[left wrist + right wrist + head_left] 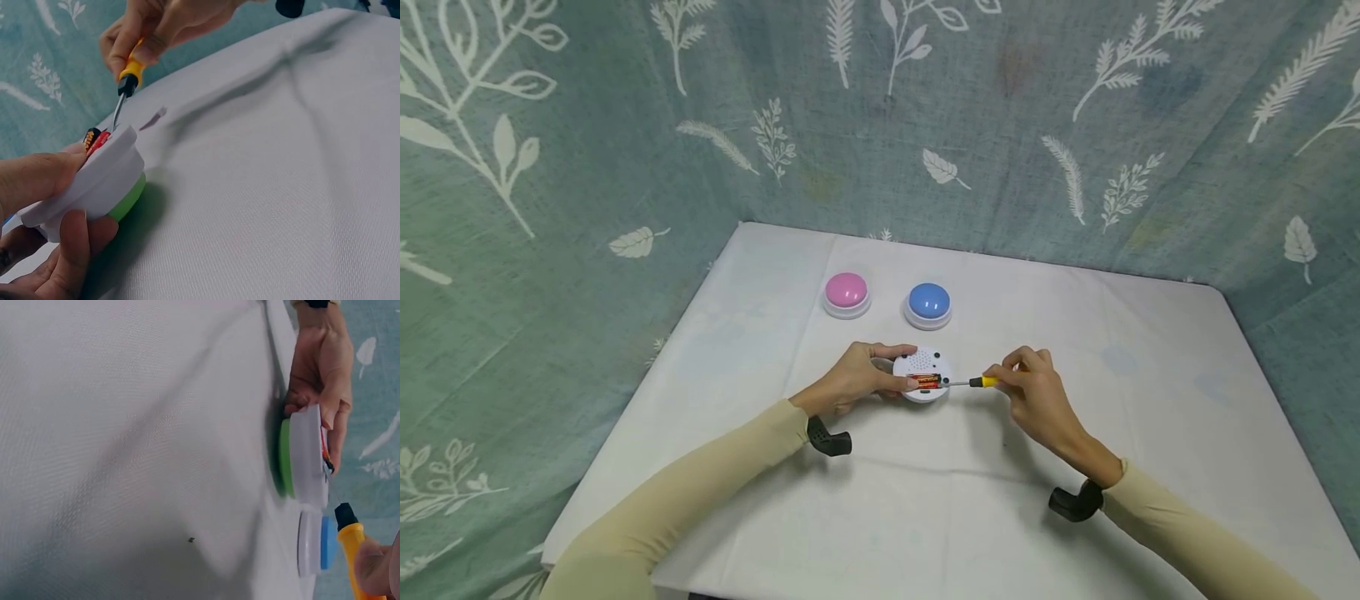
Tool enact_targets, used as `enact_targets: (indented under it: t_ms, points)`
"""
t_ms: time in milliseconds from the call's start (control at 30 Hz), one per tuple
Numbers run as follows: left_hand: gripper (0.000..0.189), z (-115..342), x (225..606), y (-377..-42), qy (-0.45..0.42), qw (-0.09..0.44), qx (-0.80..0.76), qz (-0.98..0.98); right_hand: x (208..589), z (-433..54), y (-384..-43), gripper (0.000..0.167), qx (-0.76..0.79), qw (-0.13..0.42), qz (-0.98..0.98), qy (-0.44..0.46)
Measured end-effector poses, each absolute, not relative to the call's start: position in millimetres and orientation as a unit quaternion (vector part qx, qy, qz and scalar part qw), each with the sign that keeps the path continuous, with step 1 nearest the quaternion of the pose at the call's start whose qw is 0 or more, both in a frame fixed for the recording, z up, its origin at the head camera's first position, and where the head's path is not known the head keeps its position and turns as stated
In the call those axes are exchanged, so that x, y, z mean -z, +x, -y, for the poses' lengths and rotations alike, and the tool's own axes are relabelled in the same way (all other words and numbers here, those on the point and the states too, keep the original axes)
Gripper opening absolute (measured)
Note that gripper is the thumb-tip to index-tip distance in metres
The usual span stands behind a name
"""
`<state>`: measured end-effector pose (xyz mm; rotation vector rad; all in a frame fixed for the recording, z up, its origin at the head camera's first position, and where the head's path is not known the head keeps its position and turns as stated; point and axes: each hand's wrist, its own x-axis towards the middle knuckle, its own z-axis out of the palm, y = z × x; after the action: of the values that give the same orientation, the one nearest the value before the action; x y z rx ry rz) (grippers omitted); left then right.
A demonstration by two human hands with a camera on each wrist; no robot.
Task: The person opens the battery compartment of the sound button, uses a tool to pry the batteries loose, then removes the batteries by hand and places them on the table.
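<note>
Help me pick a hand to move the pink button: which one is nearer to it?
Left. The left hand, holding the green-and-white button, is just on the near side of the pink button; the right hand, gripping the screwdriver, is farther off to the right.

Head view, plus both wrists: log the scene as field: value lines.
left hand: holds green-domed button, underside facing up
right hand: grips yellow-handled screwdriver
screwdriver tip: at the batteries
battery compartment: uncovered
other buttons: pink button, blue button, both dome up
surface: white-covered table
</note>
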<state>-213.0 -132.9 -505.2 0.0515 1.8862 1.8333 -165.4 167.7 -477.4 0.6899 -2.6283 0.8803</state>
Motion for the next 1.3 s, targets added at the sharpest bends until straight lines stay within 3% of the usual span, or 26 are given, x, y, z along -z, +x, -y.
enact_targets:
  t_ms: [200, 500, 800, 900, 1067, 1300]
  points:
    - [0.066, 135, 506, -212, 0.017, 0.251, -0.666, -0.703, 480, -170, -166, 0.028, -0.310, 0.133, 0.911, 0.238]
    - [0.065, 133, 505, -211, 0.030, 0.243, -0.655, -0.714, 438, -153, -167, 0.047, -0.139, 0.161, 0.904, 0.372]
    - [0.065, 131, 502, -212, 0.022, 0.247, -0.664, -0.705, 413, -129, -169, 0.017, 0.074, 0.207, 0.868, 0.446]
    - [0.065, 130, 499, -212, 0.022, 0.248, -0.669, -0.700, 416, -130, -170, 0.020, 0.032, 0.192, 0.880, 0.433]
    - [0.065, 132, 500, -213, 0.024, 0.248, -0.673, -0.696, 430, -143, -173, 0.039, -0.135, 0.143, 0.912, 0.361]
    - [0.065, 134, 504, -214, 0.017, 0.257, -0.670, -0.696, 459, -161, -172, 0.032, -0.243, 0.131, 0.919, 0.281]
